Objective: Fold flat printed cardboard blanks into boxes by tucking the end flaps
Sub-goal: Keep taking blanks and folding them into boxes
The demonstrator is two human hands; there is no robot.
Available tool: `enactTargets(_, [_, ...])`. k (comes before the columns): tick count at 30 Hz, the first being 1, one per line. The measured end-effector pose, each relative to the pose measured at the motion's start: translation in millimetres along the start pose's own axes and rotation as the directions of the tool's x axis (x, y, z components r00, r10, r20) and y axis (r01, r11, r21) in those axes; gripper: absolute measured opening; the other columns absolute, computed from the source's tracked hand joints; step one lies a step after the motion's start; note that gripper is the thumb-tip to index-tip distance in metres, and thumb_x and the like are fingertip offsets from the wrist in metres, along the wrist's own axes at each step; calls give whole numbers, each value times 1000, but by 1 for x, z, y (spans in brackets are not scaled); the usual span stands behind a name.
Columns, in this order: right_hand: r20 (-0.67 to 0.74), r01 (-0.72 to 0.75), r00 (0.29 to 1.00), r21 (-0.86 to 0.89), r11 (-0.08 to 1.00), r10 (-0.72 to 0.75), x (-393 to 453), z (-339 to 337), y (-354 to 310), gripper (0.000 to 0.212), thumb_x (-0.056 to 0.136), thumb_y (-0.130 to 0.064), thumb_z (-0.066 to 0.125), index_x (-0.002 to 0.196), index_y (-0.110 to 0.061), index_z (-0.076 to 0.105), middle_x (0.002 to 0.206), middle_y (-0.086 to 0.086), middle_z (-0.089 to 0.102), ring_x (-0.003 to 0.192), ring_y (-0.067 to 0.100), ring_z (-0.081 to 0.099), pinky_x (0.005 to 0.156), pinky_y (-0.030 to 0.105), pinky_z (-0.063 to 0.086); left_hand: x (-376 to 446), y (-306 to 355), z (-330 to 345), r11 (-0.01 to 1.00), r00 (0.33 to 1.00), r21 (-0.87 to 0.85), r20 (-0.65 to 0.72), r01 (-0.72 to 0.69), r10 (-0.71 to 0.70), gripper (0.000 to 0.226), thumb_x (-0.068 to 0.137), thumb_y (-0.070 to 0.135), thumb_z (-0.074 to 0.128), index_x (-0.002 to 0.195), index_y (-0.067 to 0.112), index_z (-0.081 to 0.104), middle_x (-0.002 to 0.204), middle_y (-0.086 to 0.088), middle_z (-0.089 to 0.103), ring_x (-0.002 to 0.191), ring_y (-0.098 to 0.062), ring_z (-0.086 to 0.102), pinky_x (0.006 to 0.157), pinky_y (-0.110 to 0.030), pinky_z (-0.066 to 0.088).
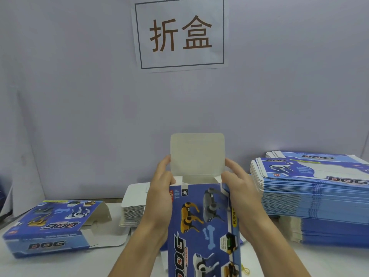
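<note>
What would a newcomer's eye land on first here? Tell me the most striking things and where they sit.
First, the blue dog-printed box held up at centre, its grey top flap standing open between the left hand and right hand. Next, the white sign with two large brown characters on the wall above. Then the tall stack of flat blanks on the right, and a partly folded box lying on the left.

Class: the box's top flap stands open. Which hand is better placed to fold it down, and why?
Right hand, likely. Its fingers already touch the upright top flap's edge, whereas the left hand sits lower, gripping the box and steadying it.
</note>
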State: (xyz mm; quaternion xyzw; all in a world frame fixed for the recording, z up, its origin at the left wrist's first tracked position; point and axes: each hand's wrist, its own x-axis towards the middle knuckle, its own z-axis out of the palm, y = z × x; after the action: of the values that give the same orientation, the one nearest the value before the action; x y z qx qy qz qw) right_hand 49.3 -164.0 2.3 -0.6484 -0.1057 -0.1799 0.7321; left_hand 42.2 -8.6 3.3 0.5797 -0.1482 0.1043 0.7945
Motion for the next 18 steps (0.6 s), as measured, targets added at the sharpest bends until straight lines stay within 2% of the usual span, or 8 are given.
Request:
enactTargets(3, [-22,12,1000,-53,999,-13,-1,1,4,25,93,-6,46,88,-27,60,57,-3,61,54,8,60,44,19,47,2,-3,-2,1000,999,28,-49,-9,10,23,103,26,38,110,29,61,76,-18,55,60,-29,62,55,-37,54])
enactTargets(6, [-70,71,995,-77,994,-76,-3,5,8,21,94,-13,44,77,-9,55,63,7,52,59,9,48,50,18,41,4,-9,-4,997,994,60,-96,-43,49,28,101,28,41,97,6,57,81,-24,59,69,-33,63,63,-41,49])
enactTargets(8, [-123,120,984,-82,989,-130,-4,7,12,31,88,-26,42,77,-4,61,74,12,61,69,12,57,62,23,46,4,-12,-6,993,978,56,-176,-102,110,31,95,33,43,82,9,58,81,-11,67,69,-28,66,56,-35,50])
enactTargets(10, [-144,101,985,10,995,-99,-5,8,17,39,81,-34,38,75,-8,67,79,10,72,80,24,70,72,38,53,4,-16,-9,993,963,8,-244,-119,117,38,83,42,42,78,9,61,97,-4,74,81,-29,71,55,-34,54])
enactTargets(12, [-140,32,990,119,992,-15,-6,8,20,42,78,-39,38,74,-10,69,84,14,74,81,34,72,73,50,54,5,-22,-11,997,958,1,-275,-80,77,37,79,45,45,73,13,62,104,-3,75,90,-30,73,54,-33,55])
enactTargets(14, [-150,25,989,107,994,-9,-7,8,21,42,77,-40,39,73,-13,71,89,14,74,82,30,73,74,49,54,6,-27,-11,998,958,34,-282,-50,57,32,87,38,50,67,15,62,101,-4,75,87,-29,74,55,-33,54])
enactTargets(16, [-110,25,994,53,998,-19,-8,7,20,41,82,-42,41,82,-18,74,102,8,72,97,20,70,87,46,53,9,-28,-9,997,953,55,-296,-51,65,35,97,27,47,73,9,64,97,-9,75,79,-23,74,52,-30,54])
enactTargets(18, [23,1,1000,16,1000,-2,-10,3,17,31,93,-41,48,113,-29,69,123,-4,66,122,11,57,108,44,42,10,-24,-6,997,956,66,-287,-48,65,35,102,28,39,86,9,64,92,-11,73,72,-24,73,51,-30,54])
